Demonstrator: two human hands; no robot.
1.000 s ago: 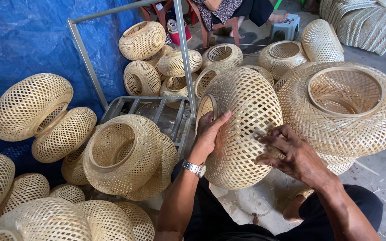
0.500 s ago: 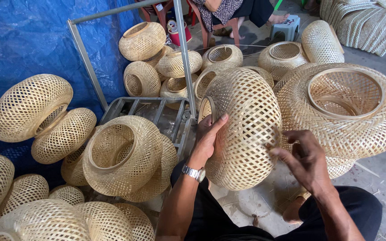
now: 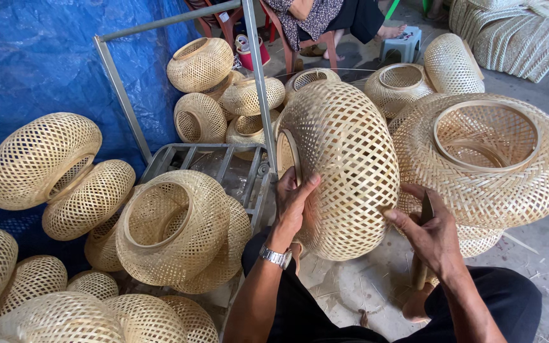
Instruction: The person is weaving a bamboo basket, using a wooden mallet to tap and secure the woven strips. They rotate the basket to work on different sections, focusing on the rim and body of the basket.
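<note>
A round woven bamboo basket (image 3: 344, 165) stands on its edge in front of me, its ring opening facing left. My left hand (image 3: 293, 200), a silver watch on its wrist, presses against the basket's lower left side beside the ring. My right hand (image 3: 430, 235) is at the basket's lower right, its fingertips touching the weave. It is closed around a thin tool with a dark blade and wooden handle (image 3: 419, 270) that points downward.
A large wide basket (image 3: 484, 159) lies right of the held one. Several more baskets are piled at left (image 3: 173, 228) and behind (image 3: 201, 63). A metal trolley frame (image 3: 258, 76) stands just left. A seated person (image 3: 325, 19) is at the back. A blue tarp (image 3: 27, 57) hangs at left.
The basket has turned slightly in my hands. My right hand slid down from its right face to the lower edge, and my left hand shifted lower near the ring.
</note>
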